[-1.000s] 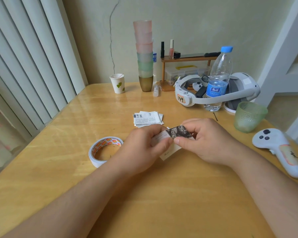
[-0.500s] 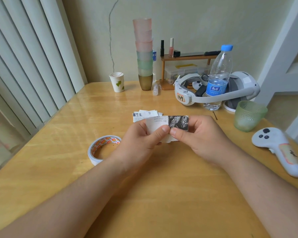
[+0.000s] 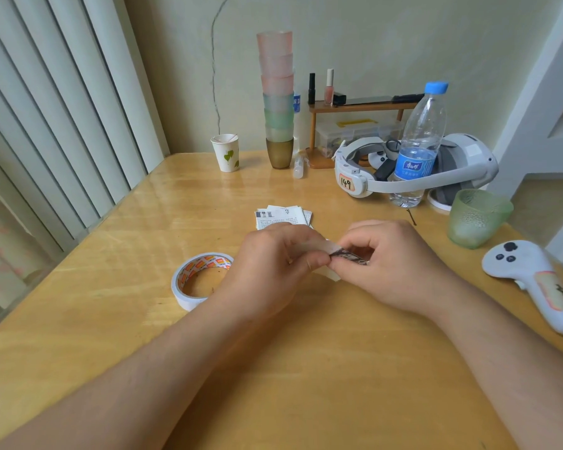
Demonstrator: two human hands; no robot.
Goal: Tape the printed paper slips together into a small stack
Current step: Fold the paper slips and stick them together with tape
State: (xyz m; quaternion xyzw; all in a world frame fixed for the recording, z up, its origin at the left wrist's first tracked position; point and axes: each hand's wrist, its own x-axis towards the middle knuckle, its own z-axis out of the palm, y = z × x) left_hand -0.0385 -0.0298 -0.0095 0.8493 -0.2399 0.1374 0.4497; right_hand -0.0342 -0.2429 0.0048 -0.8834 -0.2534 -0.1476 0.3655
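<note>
Slip (image 3: 345, 254) pinched between both hands over the wooden table (image 3: 111, 319).
Thin printed paper, dark picture on one end; left hand (image 3: 273, 258) and right hand (image 3: 394, 254) grip it with curled fingers. Flat slip pile (image 3: 283, 216) lies just beyond; round tape roll (image 3: 199, 277) just left.

Both bare forearms reach in from the near edge of the glossy yellow wooden table (image 3: 117, 287) and converge above its middle. The left hand (image 3: 273, 264) lies knuckles up, its fingers curled and the thumb tip pressed forward — pinching the pale end of the small printed paper slip (image 3: 333, 254) above the table. The right hand (image 3: 394, 258) meets it fingertip to fingertip, its fingers bent down and its thumb beneath, pinching the slip's dark end. The wrists sit low, near the table.
</note>
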